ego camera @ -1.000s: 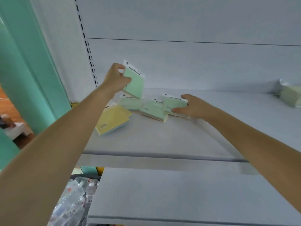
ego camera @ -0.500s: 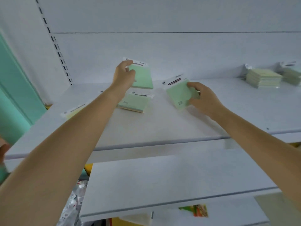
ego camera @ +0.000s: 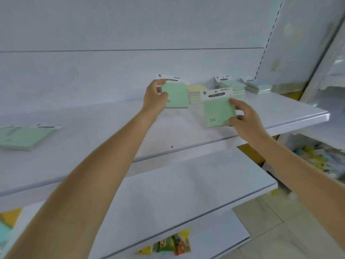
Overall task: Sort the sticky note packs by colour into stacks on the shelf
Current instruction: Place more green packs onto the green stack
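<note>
Both hands loaded, each carrying one pack above the white laminate shelf [ego camera: 112, 152].

Left hand [ego camera: 155, 99]: closed on the left edge of a pale green square sticky note pack with white header card [ego camera: 176, 96], thumb in front, fingers behind. Pack held upright, face toward me, clear of the shelf surface.

Right hand [ego camera: 242, 116]: pinching the right edge of a second pale green sticky note pack with a black "STICKY NOTE" label [ego camera: 217, 111], fingers partly spread, thumb low on the edge. Also upright and off the shelf, at about 3 o'clock from the first.

I judge the edge grips keep the faces visible for checking colour and leave the underside free for setting down flat.

Destination, as I read it: the stacks at 12 to 1 o'clock against the back panel. A pale yellow stack [ego camera: 194, 96] sits just behind and between the two held packs; a green stack [ego camera: 233, 88] beside it; a further greenish stack [ego camera: 258, 87] toward the shelf end, too blurred to be sure of its colour.

One flat pale green pack [ego camera: 24, 137] lies unsorted at 9 o'clock, well apart from everything.

Packs look slim, stiff, wrapped in film; headers are thin card.
</note>
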Available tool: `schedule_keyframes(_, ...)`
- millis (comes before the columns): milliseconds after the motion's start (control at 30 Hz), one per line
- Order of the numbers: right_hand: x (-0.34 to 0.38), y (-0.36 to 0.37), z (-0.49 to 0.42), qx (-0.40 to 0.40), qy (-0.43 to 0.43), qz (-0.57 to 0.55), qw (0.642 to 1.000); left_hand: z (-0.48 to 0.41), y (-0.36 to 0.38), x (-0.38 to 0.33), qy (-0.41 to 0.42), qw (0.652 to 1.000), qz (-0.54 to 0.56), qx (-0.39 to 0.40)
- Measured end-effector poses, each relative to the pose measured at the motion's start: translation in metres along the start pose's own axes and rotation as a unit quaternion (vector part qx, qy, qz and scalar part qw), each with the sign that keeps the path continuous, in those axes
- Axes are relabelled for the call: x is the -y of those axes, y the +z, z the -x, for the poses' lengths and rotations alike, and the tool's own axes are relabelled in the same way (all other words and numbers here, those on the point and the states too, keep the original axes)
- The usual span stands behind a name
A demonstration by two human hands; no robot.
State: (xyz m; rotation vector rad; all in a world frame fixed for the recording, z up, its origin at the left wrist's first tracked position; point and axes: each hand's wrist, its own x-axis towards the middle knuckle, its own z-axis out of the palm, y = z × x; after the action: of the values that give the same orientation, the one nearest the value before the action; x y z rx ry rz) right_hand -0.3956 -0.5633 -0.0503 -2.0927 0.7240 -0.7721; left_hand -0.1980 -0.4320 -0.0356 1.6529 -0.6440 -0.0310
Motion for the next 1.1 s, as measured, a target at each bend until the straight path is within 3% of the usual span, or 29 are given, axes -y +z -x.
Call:
schedule_keyframes(233,-0.069,-0.087,-0.039,-0.039,0.055,-0.024,0.997,-0.009,0.127,-0.024,0.024,1.000,-0.010,0.006)
schedule_keyframes(633,-0.127,-0.139,-0.157,-0.085,0.056,-0.054,0.993,-0.112,0.256,-0.037,0.024,0.999,0.000,0.029)
schedule_keyframes(767,-0.142,-0.149,-0.193,-0.085,0.044,-0.069,0.993,-0.141,0.288,-0.033,0.018,0.998,-0.047,0.037)
schedule_keyframes(1100,-0.161,-0.156,-0.267,0.007,-0.020,-0.092,0.995,-0.164,0.320,-0.015,-0.065,0.971,-0.229,0.014)
